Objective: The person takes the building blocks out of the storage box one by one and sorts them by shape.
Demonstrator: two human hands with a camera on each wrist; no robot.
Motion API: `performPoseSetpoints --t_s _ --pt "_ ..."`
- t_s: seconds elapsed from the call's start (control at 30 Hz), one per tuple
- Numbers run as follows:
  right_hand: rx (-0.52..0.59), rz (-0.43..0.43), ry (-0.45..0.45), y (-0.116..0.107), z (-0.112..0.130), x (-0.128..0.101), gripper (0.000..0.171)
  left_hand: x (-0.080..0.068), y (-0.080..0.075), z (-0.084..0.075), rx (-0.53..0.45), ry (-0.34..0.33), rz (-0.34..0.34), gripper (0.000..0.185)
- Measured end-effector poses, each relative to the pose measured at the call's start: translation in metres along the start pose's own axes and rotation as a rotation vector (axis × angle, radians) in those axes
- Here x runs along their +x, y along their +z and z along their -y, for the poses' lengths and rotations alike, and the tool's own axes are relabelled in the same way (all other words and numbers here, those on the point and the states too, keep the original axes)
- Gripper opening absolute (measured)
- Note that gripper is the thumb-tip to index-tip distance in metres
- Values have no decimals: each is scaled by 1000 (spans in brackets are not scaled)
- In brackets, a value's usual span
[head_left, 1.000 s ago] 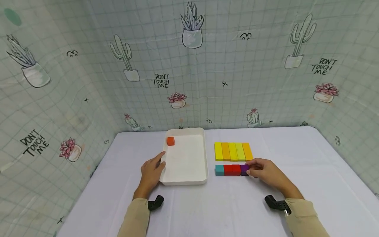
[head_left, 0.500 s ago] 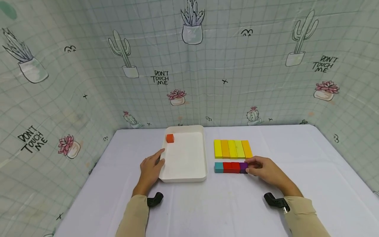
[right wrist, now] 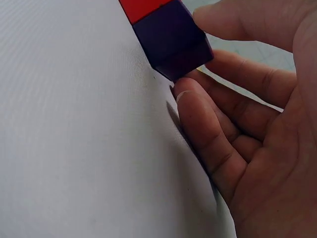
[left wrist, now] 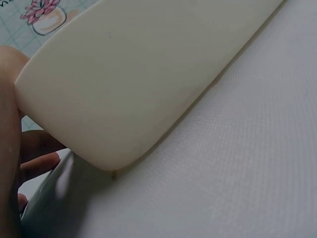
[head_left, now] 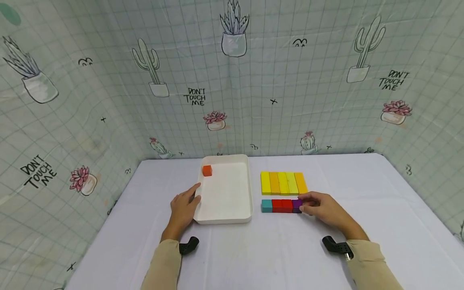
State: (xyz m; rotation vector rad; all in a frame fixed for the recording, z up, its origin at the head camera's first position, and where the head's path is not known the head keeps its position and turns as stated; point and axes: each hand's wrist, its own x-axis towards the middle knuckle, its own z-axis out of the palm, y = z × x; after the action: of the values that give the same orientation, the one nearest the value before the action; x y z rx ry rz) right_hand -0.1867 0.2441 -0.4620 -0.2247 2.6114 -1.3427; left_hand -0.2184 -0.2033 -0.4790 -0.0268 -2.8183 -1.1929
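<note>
The purple block (head_left: pixel 297 205) sits on the table (head_left: pixel 290 249) at the right end of a short row, touching a red block (head_left: pixel 282 205) on its left, with a teal block (head_left: pixel 267 205) at the row's far left end. The right hand (head_left: pixel 322 209) has its fingers curled round the purple block: in the right wrist view the thumb (right wrist: pixel 198 119) lies against the block's near lower corner and a finger (right wrist: pixel 237 20) reaches over its top, so the block (right wrist: pixel 171 39) is pinched between them while it rests on the cloth beside the red block (right wrist: pixel 143 7). Just behind this row, apart from it, lie five long blocks (head_left: pixel 284 183) side by side in yellows and oranges. To the left stands a white tray (head_left: pixel 246 189), with an orange cube (head_left: pixel 207 170) in its far left corner. The left hand (head_left: pixel 183 209) rests on the table against the tray's left wall, fingers relaxed and fairly straight, the tips touching the rim; the left wrist view shows the tray's outer wall (left wrist: pixel 129 84) close up with the fingers (left wrist: pixel 34 163) under its corner. A cactus-printed sheet (head_left: pixel 232 80) hangs behind the table.
</note>
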Motion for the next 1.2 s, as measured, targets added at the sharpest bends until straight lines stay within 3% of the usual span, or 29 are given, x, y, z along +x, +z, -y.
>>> performPoseSetpoints --t_s 0.17,0.43,0.63,0.8,1.2 --pt "40 23 -15 -9 2 2 48 -3 -1 2 -13 18 -14 48" --pt "143 -62 -19 -26 9 4 49 -5 4 1 -32 2 -15 49" --pt "264 -97 -53 -16 18 14 51 -4 5 -1 -30 21 -9 49" --pt "329 -56 -75 -5 33 27 51 -4 5 -1 -25 11 -5 49" --pt "339 15 -88 13 70 74 47 -4 0 1 -9 12 -23 48"
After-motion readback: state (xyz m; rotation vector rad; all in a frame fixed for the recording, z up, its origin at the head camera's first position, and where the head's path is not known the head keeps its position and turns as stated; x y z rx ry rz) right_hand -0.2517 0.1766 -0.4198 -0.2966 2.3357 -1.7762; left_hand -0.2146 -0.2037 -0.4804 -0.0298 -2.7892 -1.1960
